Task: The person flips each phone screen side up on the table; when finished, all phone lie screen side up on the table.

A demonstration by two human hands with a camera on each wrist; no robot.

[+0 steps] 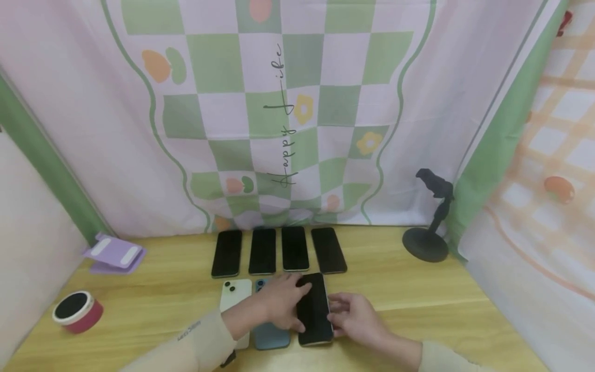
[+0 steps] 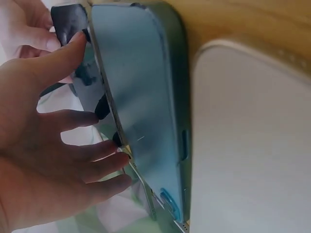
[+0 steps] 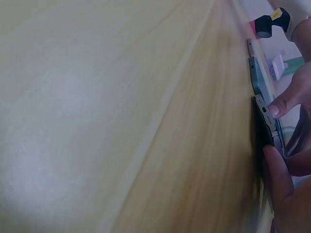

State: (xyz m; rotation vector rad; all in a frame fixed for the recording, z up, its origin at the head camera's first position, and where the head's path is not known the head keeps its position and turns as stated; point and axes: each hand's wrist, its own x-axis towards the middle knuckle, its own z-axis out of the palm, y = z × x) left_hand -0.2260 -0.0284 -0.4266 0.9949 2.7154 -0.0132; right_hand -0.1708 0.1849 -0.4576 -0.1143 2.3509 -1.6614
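Observation:
A black-screened phone [image 1: 316, 312] lies face up at the front of the wooden table. My left hand [image 1: 281, 299] reaches over a blue phone [image 1: 271, 337] and touches the black phone's left side and screen with spread, fairly straight fingers. In the left wrist view, the fingertips meet the dark screen beside the blue phone [image 2: 138, 87]. At the black phone's right edge, my right hand [image 1: 358, 318] holds it with bent fingers and thumb. Its bottom edge with a charging port shows in the right wrist view. A white phone [image 1: 234, 293] lies face down under my left forearm, partly hidden.
Behind, several dark-screened phones [image 1: 295, 248] lie in a row near the curtain [image 1: 297, 103]. A black stand [image 1: 426, 244] is at the back right. On the left are a purple folding stand [image 1: 116, 253] and a round pink-and-white object [image 1: 79, 312] with a black top.

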